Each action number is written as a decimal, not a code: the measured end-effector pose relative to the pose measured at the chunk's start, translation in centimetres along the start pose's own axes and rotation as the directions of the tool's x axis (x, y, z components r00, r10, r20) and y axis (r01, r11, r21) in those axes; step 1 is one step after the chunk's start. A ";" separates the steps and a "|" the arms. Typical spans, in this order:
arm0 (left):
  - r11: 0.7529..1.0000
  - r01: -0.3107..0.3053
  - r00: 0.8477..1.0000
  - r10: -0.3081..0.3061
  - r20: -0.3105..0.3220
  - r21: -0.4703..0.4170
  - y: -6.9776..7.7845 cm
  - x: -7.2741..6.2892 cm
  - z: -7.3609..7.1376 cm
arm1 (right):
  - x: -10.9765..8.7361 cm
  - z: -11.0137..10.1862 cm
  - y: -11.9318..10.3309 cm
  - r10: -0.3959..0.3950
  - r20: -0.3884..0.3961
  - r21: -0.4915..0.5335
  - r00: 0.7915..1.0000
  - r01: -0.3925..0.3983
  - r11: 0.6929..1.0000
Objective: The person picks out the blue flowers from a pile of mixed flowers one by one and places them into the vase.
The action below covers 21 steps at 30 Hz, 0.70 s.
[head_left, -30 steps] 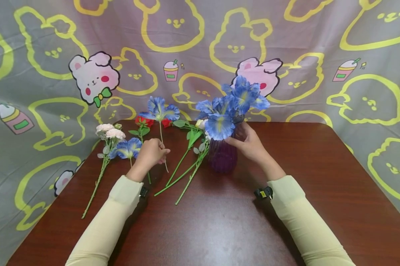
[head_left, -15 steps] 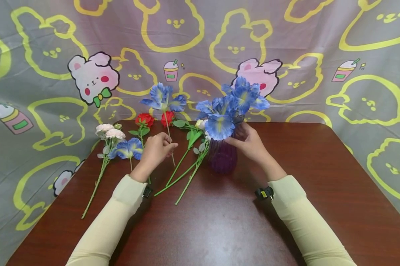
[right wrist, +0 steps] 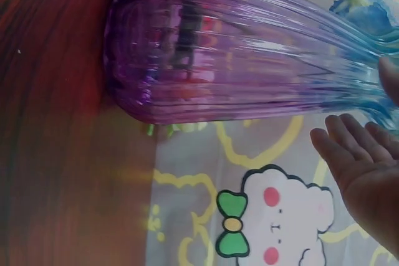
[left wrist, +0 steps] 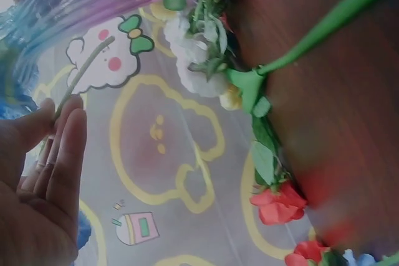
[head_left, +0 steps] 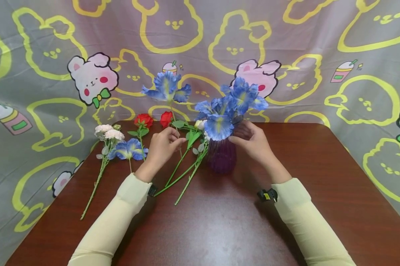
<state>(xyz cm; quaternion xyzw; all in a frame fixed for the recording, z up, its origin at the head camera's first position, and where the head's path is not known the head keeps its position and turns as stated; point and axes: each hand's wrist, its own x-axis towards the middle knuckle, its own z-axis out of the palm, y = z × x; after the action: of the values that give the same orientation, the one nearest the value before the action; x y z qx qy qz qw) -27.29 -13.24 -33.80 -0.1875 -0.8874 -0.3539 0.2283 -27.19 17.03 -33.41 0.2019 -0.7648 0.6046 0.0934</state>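
Note:
My left hand [head_left: 161, 147] pinches the thin stem of a blue artificial iris [head_left: 166, 87], its bloom raised above the table's back edge. In the left wrist view, the bare end of that stem [left wrist: 87, 70] sticks out past the thumb and fingertips. A ribbed glass vase [head_left: 221, 160], purple low down and bluish at the neck, stands upright on the table. Several blue irises [head_left: 218, 125] fill its mouth. My right hand [head_left: 257, 146] holds the vase at its neck; the right wrist view has the thumb on one side and the fingers [right wrist: 349, 144] on the other.
Between left hand and vase lie green stems [head_left: 186, 181] with white blooms. Further left are red roses [head_left: 143, 120], another blue iris [head_left: 128, 149] and a pale pink flower stem [head_left: 98, 181]. A patterned curtain [head_left: 200, 33] hangs behind the brown table [head_left: 319, 184].
My left hand has moved right and slightly away with the iris, lifting its bloom higher and nearer the vase. The right hand stays at the vase neck.

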 end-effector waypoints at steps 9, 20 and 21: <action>0.990 -0.142 0.986 0.143 -0.086 0.010 1.4 0.1 0.0 | -1.0 -0.5 -2.5 -0.076 -0.185 -0.110 0.980 0.056 0.992; 0.953 -0.297 0.944 0.303 -0.130 0.060 3.4 -0.3 -0.1 | -2.4 0.1 -7.3 -0.303 -0.352 -0.205 0.886 0.243 0.948; 0.949 -0.310 0.940 0.316 -0.131 0.063 3.6 -0.4 -0.1 | -2.4 0.0 -7.3 -0.314 -0.352 -0.201 0.882 0.256 0.946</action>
<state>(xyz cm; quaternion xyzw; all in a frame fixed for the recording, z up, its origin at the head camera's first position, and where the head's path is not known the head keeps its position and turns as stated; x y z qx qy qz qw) -25.16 -10.94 -31.96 -0.2964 -0.8352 -0.3070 0.3469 -21.92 16.11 -27.92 0.1844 -0.7369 0.5532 0.3421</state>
